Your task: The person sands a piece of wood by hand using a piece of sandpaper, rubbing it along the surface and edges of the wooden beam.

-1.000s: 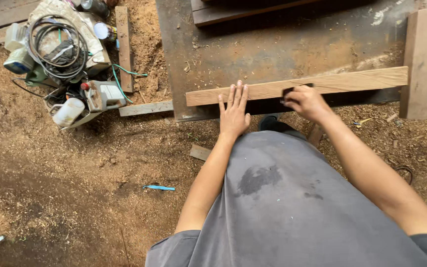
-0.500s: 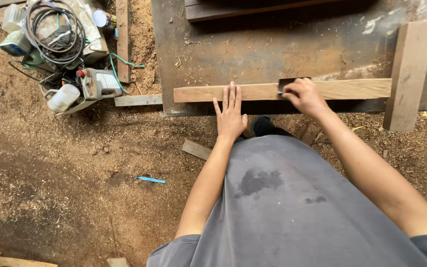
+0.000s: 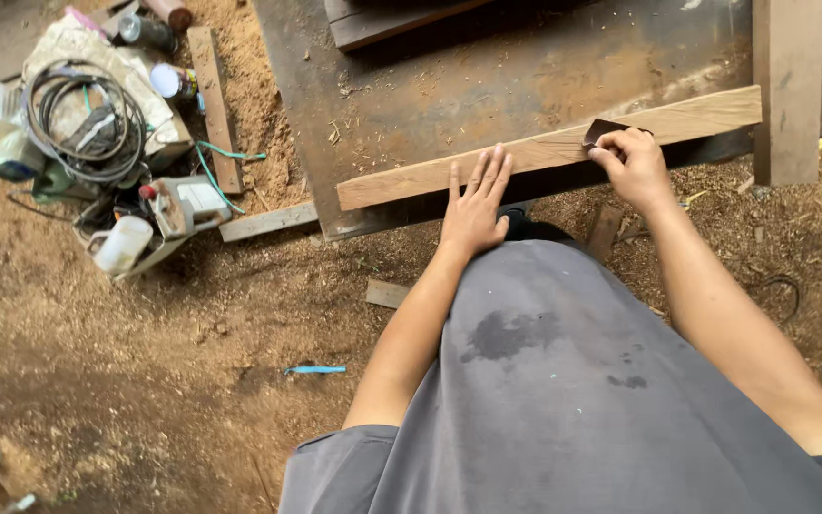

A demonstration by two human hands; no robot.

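Note:
A long pale wooden plank [image 3: 544, 148] lies across the near edge of a dark, dusty board [image 3: 487, 76]. My left hand [image 3: 476, 205] rests flat on the plank, fingers spread, pressing it down near its middle. Further right, my right hand [image 3: 632, 167] pinches a small dark sheet of sandpaper [image 3: 603, 130] against the plank's top face. My grey shirt fills the lower part of the view.
At the left, tools are piled up: a coiled cable [image 3: 83, 119], a white cup [image 3: 124, 246], cans [image 3: 159, 29] and a small machine [image 3: 187, 205]. Wood offcuts [image 3: 268, 221] lie on the sawdust-covered ground. An upright plank [image 3: 787, 86] stands at the right. A blue strip [image 3: 316, 369] lies nearby.
My head has shifted, so the plank appears tilted and further right. My right hand with the sandpaper has slid slightly along the plank. The left hand stays pressed on it.

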